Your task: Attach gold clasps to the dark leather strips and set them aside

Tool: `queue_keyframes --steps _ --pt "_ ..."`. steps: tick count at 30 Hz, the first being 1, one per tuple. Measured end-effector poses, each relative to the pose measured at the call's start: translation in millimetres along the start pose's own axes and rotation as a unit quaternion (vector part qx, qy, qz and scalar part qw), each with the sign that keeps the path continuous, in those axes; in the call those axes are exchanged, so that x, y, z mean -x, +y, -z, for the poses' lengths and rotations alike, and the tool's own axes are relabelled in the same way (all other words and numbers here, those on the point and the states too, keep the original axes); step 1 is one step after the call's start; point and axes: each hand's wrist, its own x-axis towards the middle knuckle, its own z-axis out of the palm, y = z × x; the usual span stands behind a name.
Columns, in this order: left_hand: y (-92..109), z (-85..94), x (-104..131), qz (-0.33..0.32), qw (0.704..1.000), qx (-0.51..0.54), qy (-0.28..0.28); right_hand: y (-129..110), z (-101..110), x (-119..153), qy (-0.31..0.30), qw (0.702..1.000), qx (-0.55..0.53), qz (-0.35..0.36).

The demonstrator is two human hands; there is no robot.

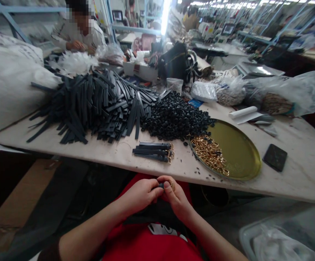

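My left hand [143, 194] and my right hand [173, 195] meet in front of the table edge, above my lap. Both have closed fingers round a small dark strap piece [161, 185], and a bit of gold metal [172, 186] shows at the right fingers. Most of the piece is hidden by the fingers. Just beyond them, several dark straps with gold buckles [153, 151] lie side by side on the table [114, 154]. Behind lie a heap of dark strips [92, 105] and a pile of small black loops [176, 116]. Gold buckles [208, 154] cover the left part of a round tray [236, 148].
A dark phone [275, 157] lies right of the tray. Plastic bags [304, 90] and a white roll [243, 112] are at the back right. A large white sack [10, 87] stands at the left. Another person [81, 32] sits across the table.
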Motion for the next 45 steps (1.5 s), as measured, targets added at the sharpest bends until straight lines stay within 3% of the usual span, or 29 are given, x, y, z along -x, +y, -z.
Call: queue_keyframes --steps 2,5,7,9,11,13,19,22,26,29,31,32,34,36,38,40,42,45 --pt "4.2 9.9 -7.1 -0.045 0.996 -0.071 0.025 -3.8 3.4 -11.8 -0.007 0.999 0.03 0.026" --pt "6.6 28.4 -32.1 -0.073 0.981 -0.16 0.084 -15.3 14.5 -44.6 0.032 0.984 0.149 0.091" --pt "5.8 40.2 -54.9 -0.074 0.963 -0.209 0.152 -22.6 23.5 -72.8 0.075 0.947 0.276 0.145" --pt "3.6 50.2 -77.5 -0.075 0.944 -0.248 0.202 -24.6 31.0 -100.8 0.11 0.892 0.394 0.19" --pt "-0.2 60.3 -96.0 -0.073 0.932 -0.274 0.223 -19.5 35.6 -123.8 0.135 0.846 0.466 0.223" --pt "-6.2 74.4 -108.6 -0.06 0.924 -0.288 0.242 -9.8 37.4 -139.1 0.141 0.824 0.494 0.241" --pt "-39.1 138.1 -133.2 0.078 0.888 -0.304 0.337 5.2 37.9 -149.5 0.12 0.825 0.504 0.225" --pt "-54.5 153.0 -145.6 0.146 0.88 -0.29 0.346 1.6 39.0 -148.3 0.125 0.831 0.497 0.214" --pt "-55.9 151.0 -140.0 0.153 0.886 -0.254 0.357 -6.6 41.1 -141.1 0.148 0.848 0.457 0.224" --pt "-41.7 140.4 -111.0 0.119 0.889 -0.218 0.384 -17.1 40.5 -130.6 0.161 0.88 0.395 0.209" --pt "-28.5 126.7 -84.0 0.068 0.912 -0.14 0.38 -25.4 38.5 -122.7 0.155 0.92 0.315 0.172" --pt "-21.6 117.9 -69.8 0.043 0.932 -0.077 0.351 -29.4 37.3 -118.8 0.146 0.944 0.256 0.145" --pt "-9.0 98.3 -42.7 0.02 0.97 0.047 0.236 -36.7 35.5 -110.2 0.12 0.982 0.112 0.089" --pt "0.4 80.8 -20.2 0.031 0.988 0.106 0.11 -42.2 35.7 -99.6 0.102 0.994 -0.016 0.043" --pt "5.7 69.7 -4.5 0.043 0.992 0.114 0.045 -45.2 38.1 -86.1 0.106 0.99 -0.086 0.019" --pt "7.1 65.7 3.8 0.046 0.988 0.131 0.069 -45.0 41.3 -70.0 0.121 0.985 -0.122 0.002" --pt "5.9 65.1 5.4 0.042 0.965 0.202 0.162 -41.3 42.2 -52.3 0.127 0.978 -0.167 -0.014" --pt "3.1 58.5 0.2 0.014 0.879 0.376 0.294 -29.7 33.5 -25.7 0.116 0.966 -0.227 -0.048"
